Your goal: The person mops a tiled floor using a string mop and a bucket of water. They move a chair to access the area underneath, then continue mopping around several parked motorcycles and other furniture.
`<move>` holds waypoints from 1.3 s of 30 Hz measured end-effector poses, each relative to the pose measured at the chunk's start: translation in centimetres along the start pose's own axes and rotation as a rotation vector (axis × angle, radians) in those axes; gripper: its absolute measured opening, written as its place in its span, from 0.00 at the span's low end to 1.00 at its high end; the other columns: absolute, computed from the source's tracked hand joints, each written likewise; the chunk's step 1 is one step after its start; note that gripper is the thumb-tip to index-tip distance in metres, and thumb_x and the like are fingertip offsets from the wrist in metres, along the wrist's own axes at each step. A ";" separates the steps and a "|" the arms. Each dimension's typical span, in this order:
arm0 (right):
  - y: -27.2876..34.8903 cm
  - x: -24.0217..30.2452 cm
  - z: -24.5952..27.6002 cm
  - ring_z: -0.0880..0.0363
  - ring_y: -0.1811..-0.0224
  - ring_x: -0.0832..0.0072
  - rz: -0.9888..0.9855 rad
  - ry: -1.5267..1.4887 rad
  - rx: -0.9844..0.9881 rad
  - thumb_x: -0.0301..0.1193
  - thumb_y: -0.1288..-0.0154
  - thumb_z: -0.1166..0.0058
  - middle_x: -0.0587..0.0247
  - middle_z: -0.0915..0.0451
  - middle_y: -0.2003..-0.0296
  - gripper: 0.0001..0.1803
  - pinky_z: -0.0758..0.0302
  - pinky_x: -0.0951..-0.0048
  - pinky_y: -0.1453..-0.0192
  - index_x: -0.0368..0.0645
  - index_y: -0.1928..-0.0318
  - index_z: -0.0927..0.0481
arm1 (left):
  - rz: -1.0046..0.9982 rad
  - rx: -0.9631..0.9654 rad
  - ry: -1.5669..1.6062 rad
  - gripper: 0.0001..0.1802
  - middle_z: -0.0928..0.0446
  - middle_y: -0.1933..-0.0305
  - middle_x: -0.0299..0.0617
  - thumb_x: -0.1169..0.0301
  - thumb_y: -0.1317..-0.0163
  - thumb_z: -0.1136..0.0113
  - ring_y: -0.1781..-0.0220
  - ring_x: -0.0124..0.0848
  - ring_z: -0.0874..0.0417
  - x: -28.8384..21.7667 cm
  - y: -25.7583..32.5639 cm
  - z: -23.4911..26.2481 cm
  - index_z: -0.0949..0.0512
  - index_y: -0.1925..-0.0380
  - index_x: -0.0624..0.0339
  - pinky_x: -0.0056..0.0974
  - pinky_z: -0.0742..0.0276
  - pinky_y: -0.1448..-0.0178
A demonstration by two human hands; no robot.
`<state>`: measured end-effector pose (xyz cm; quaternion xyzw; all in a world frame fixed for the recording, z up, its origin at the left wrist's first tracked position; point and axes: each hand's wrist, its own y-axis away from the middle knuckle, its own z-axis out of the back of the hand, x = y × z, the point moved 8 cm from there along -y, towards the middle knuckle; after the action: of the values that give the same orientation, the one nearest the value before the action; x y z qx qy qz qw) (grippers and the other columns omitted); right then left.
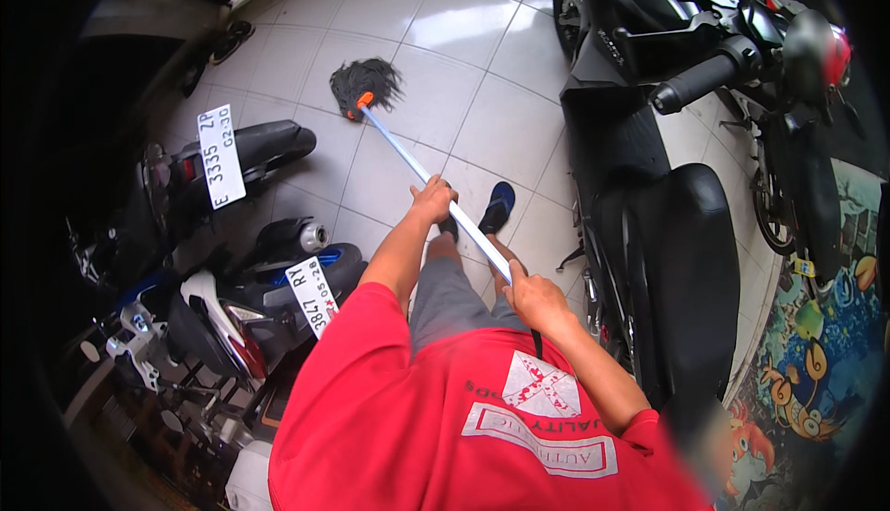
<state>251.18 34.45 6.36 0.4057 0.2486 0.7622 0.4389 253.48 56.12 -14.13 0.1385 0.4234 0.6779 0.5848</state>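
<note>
Red T-shirt fabric [389, 400] is filling the near edge of view. Just ahead, the right hand [538, 302] is gripping a string mop [399, 146], closing snugly round the upper part of its pale shaft [477, 236], while the left hand [434, 200] is clasping that shaft farther down, curling firmly about it. On the right, a black scooter [686, 251] is standing alongside; on the left, a motorcycle [227, 325] is standing near another, darker motorcycle [287, 140]. Beyond the hands, a dark blue sandal [499, 205] is resting on pale floor tiles [505, 121]. Farther off, the mop's dark grey string head [371, 78] is lying on them, ahead and leftward
</note>
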 end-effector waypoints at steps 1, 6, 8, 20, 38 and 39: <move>0.5 0.5 0.4 0.21 0.71 0.44 -0.003 0.010 -0.011 0.38 0.35 0.50 0.42 0.21 0.76 0.24 0.24 0.48 0.64 0.36 0.45 0.33 | -0.019 0.008 0.015 0.12 0.31 0.39 0.40 0.66 0.44 0.40 0.29 0.43 0.43 -0.3 0.2 -0.1 0.18 0.59 0.39 0.77 0.46 0.37; 11.0 -4.3 7.4 0.20 0.71 0.50 -0.264 0.171 -0.082 0.38 0.37 0.46 0.49 0.20 0.74 0.19 0.24 0.51 0.64 0.43 0.48 0.26 | -0.358 -0.152 0.138 0.11 0.21 0.56 0.36 0.68 0.48 0.40 0.42 0.42 0.28 -13.5 -1.0 -4.5 0.17 0.64 0.39 0.48 0.29 0.43; 18.4 -4.1 11.7 0.20 0.71 0.49 -0.345 0.329 -0.222 0.39 0.41 0.42 0.49 0.20 0.76 0.16 0.24 0.50 0.64 0.45 0.56 0.23 | -0.534 -0.167 0.362 0.12 0.22 0.59 0.38 0.69 0.50 0.38 0.46 0.43 0.27 -23.8 2.5 -5.3 0.17 0.63 0.39 0.49 0.31 0.41; 28.6 -3.2 5.1 0.21 0.74 0.52 -0.360 0.197 -0.157 0.36 0.51 0.36 0.47 0.22 0.79 0.13 0.26 0.57 0.67 0.41 0.67 0.17 | -0.572 -0.075 0.386 0.09 0.19 0.60 0.46 0.66 0.49 0.37 0.50 0.48 0.21 -27.7 14.4 -13.3 0.18 0.65 0.47 0.50 0.23 0.48; 36.2 -10.2 -3.8 0.20 0.73 0.54 -0.230 0.586 -0.247 0.33 0.43 0.44 0.51 0.20 0.75 0.12 0.24 0.53 0.68 0.44 0.58 0.24 | -0.669 -0.384 0.616 0.14 0.19 0.62 0.41 0.76 0.52 0.39 0.51 0.43 0.23 -32.4 17.8 -23.4 0.17 0.64 0.49 0.44 0.31 0.43; 39.5 -11.7 -3.2 0.20 0.73 0.53 -0.292 0.592 -0.255 0.33 0.45 0.42 0.51 0.20 0.76 0.13 0.25 0.53 0.69 0.44 0.59 0.24 | -0.720 -0.396 0.617 0.16 0.19 0.62 0.41 0.76 0.54 0.39 0.51 0.43 0.24 -37.0 18.9 -24.0 0.18 0.62 0.49 0.43 0.31 0.43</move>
<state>233.41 4.82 29.02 0.0693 0.3234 0.8010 0.4990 234.60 13.32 -3.29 -0.3361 0.4604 0.5100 0.6442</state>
